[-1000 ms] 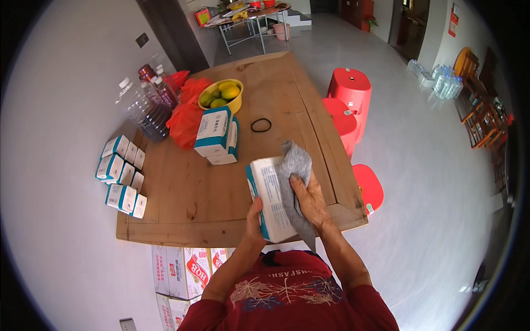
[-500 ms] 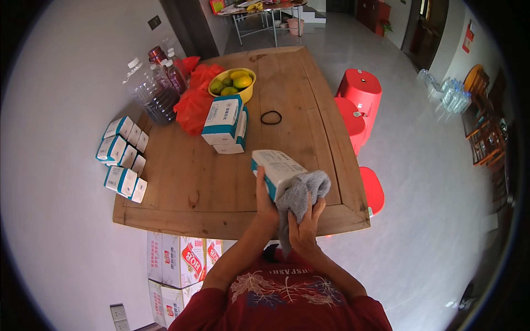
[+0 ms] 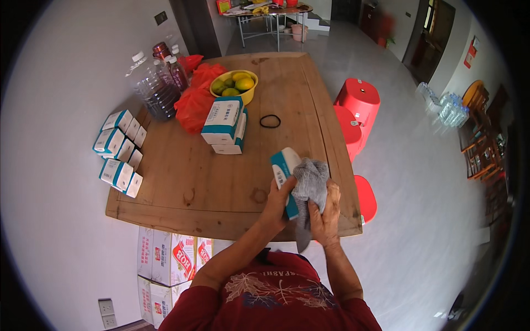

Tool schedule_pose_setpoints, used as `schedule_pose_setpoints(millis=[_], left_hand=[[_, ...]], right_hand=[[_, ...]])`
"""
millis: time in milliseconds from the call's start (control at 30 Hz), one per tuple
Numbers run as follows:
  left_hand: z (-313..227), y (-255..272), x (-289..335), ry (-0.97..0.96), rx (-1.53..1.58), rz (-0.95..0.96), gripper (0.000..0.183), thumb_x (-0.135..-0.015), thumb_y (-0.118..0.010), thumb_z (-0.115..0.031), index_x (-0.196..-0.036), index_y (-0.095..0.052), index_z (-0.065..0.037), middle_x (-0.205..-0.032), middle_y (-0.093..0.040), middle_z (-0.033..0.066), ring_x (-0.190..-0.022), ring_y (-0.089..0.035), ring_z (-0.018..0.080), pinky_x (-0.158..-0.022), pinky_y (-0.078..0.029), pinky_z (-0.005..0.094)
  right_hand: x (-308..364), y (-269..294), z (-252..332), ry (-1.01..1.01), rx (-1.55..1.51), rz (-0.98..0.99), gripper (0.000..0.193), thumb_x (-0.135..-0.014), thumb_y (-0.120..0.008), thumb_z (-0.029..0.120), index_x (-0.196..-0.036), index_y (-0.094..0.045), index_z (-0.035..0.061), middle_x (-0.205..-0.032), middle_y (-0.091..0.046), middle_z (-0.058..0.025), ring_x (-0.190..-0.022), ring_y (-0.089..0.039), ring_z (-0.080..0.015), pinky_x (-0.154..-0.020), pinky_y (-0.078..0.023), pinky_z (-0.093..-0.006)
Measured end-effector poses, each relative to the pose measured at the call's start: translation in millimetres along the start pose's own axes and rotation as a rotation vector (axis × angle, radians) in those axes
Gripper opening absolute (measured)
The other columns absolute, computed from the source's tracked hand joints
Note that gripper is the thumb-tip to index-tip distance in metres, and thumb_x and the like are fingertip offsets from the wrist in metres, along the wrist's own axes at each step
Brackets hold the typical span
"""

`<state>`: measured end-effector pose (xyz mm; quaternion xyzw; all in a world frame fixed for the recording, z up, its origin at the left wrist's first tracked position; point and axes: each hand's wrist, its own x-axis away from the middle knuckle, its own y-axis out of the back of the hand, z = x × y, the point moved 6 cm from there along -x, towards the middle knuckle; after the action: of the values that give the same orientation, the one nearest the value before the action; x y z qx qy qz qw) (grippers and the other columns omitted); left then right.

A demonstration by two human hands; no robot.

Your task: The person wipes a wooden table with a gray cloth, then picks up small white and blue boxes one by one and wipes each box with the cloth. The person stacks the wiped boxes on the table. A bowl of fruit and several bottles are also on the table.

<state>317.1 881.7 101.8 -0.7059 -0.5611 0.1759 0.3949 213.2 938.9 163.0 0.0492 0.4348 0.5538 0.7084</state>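
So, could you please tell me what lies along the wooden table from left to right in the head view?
Small boxes → clear bottles → red bag → stacked boxes → black ring → box in the left hand → grey cloth → red stools.

on the wooden table (image 3: 232, 182) before you: two stacked white-and-teal boxes (image 3: 223, 126); a yellow bowl of citrus fruit (image 3: 234, 85); a red plastic bag (image 3: 194, 105); a black rubber band (image 3: 270, 121); clear bottles (image 3: 154, 88); small boxes (image 3: 118, 151) along your left edge. red stools (image 3: 359, 105) stand beside it.
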Motion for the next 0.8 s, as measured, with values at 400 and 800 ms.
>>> schedule_pose_setpoints(millis=[400, 800], left_hand=[[-47.0, -10.5, 32.6, -0.471, -1.688, -0.053, 0.121, -0.051, -0.085, -0.021, -0.144, -0.009, -0.004, -0.125, -0.045, 0.0207, -0.112, -0.047, 0.0346, -0.095, -0.037, 0.0417], [-39.5, 8.3, 23.8, -0.683, -1.781, 0.125, 0.119, -0.047, -0.086, -0.027, -0.142, -0.018, -0.001, -0.125, -0.046, 0.0209, -0.109, -0.046, 0.0370, -0.094, -0.036, 0.0457]], right_hand=[[-40.7, 11.1, -66.6, -0.362, -0.451, -0.025, 0.033, -0.086, -0.052, 0.004, -0.118, -0.051, -0.0037, -0.106, -0.059, -0.0181, -0.096, -0.059, -0.0262, -0.084, -0.046, -0.0313], [-47.4, -74.6, -81.1, -0.004, 0.098, 0.514, 0.028, -0.082, -0.058, 0.018, -0.105, -0.058, 0.0023, -0.110, -0.057, -0.0184, -0.095, -0.056, -0.0384, -0.084, -0.044, -0.0417]])
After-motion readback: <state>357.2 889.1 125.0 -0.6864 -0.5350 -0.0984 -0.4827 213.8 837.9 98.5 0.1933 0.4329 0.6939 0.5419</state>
